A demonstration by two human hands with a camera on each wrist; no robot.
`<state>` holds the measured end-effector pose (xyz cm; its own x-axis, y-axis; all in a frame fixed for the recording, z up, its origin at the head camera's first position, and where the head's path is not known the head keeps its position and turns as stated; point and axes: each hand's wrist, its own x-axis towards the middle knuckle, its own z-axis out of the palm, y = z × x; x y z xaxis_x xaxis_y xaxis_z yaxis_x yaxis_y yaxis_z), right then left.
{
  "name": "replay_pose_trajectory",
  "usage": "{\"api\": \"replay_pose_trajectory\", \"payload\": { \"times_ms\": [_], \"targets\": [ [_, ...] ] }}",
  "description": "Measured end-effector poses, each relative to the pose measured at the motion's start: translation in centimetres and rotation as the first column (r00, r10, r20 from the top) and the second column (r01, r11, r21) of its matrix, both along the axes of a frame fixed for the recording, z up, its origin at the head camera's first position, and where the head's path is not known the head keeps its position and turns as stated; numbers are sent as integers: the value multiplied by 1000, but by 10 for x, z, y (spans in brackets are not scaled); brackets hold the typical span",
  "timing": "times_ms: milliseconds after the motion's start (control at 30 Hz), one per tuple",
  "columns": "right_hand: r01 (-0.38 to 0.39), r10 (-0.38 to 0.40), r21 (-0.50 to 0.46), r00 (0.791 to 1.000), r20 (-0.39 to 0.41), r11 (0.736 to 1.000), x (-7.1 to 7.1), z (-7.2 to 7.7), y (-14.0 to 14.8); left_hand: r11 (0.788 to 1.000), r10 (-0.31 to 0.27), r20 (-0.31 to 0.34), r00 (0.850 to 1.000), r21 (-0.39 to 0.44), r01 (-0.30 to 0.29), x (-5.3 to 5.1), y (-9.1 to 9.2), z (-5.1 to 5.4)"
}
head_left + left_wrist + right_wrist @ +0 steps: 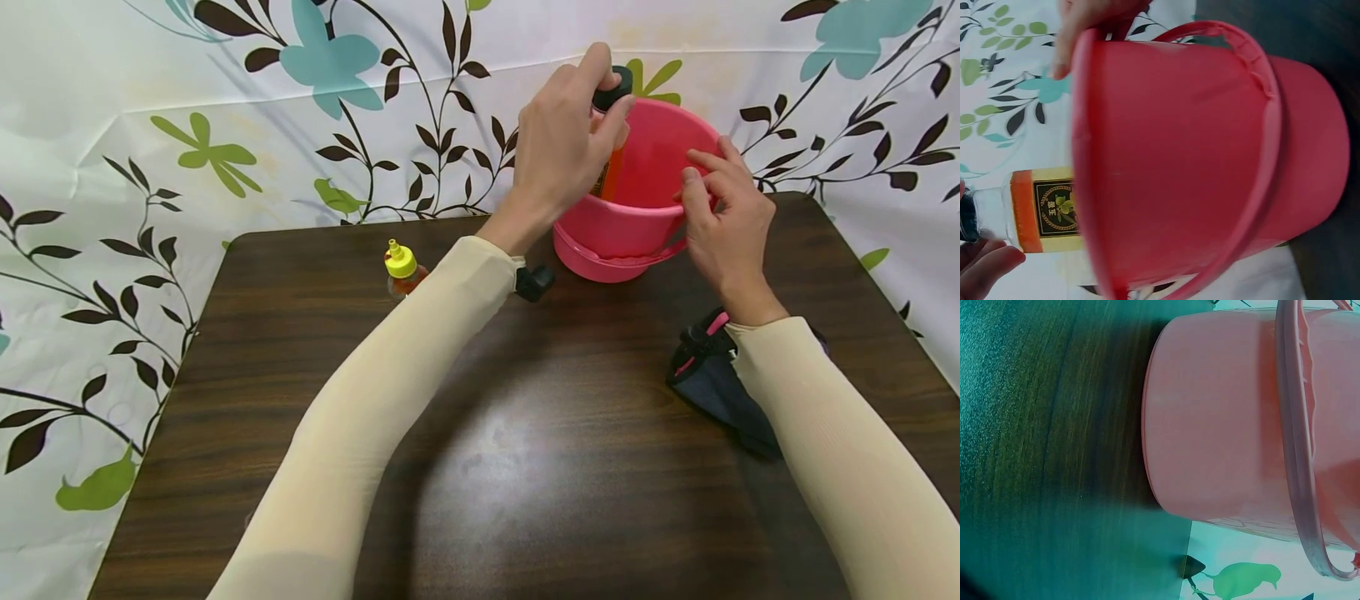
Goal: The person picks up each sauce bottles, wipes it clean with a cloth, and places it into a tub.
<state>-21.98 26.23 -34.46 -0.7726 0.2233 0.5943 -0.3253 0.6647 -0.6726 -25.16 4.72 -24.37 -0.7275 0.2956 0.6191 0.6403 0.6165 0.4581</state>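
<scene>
My left hand point(562, 133) holds a bottle point(613, 173) by its neck, just under the dark cap point(615, 83). The bottle is clear with an orange band and a black label point(1057, 206); its lower part is inside the pink bucket point(667, 150), behind the rim. On the bucket's right side, my right hand point(727, 217) grips the rim, with the thumb and fingers at the edge. The bucket stands upright on the table, its handle point(1297, 425) hanging down along the front. What else lies inside the bucket is hidden.
A small squeeze bottle with a yellow nozzle cap point(401, 262) stands left of the bucket, partly behind my left sleeve. Beside my right forearm lies a dark blue cloth item point(720, 387) with a pink strap. Floral sheeting point(420, 108) hangs behind the dark wooden table point(570, 467).
</scene>
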Motion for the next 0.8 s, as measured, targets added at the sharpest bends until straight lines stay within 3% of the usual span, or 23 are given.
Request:
{"api": "replay_pose_trajectory", "payload": {
  "times_ms": [233,467,800],
  "targets": [
    [6,-6,19,1000,-7,1000,0,2,0,989,8,120,993,-147,10,-11,10,-13],
    [7,-7,24,1000,-6,1000,-2,-3,5,944,54,160,986,-329,2,-18,16,-25],
    [6,-6,27,1000,1,1000,0,1,1,872,188,200,962,-485,-69,-17,18,-17]
  ]
}}
